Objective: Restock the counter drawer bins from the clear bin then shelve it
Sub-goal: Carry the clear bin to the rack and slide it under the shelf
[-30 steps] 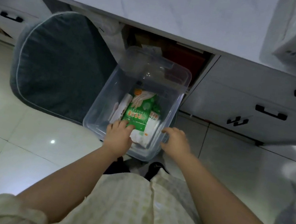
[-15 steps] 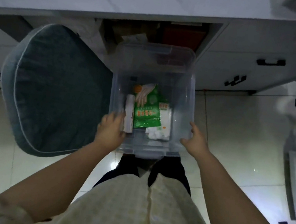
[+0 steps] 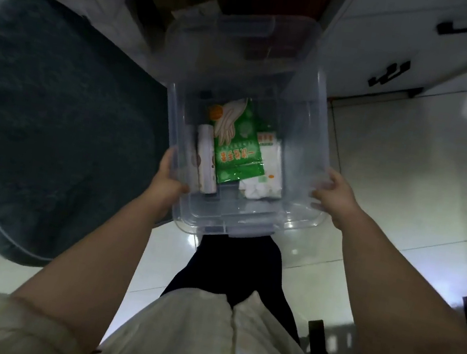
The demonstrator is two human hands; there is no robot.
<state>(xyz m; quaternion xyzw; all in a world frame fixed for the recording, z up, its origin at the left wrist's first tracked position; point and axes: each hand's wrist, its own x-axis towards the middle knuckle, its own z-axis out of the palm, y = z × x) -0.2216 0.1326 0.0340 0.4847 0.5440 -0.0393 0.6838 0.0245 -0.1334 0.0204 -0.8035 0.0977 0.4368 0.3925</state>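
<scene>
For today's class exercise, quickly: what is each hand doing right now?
Left hand: closed on the left rim of the clear bin.
Right hand: closed on the bin's right rim.

green packet [image 3: 238, 144] — orange Chinese characters, upside down | unreadable

head view, steeply downward, close over floor [image 3: 378, 174]

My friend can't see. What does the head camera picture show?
Two hands, left hand and right hand, hold a clear bin above a tiled floor. Inside lie a green glove packet, a white roll and white packs.
</scene>
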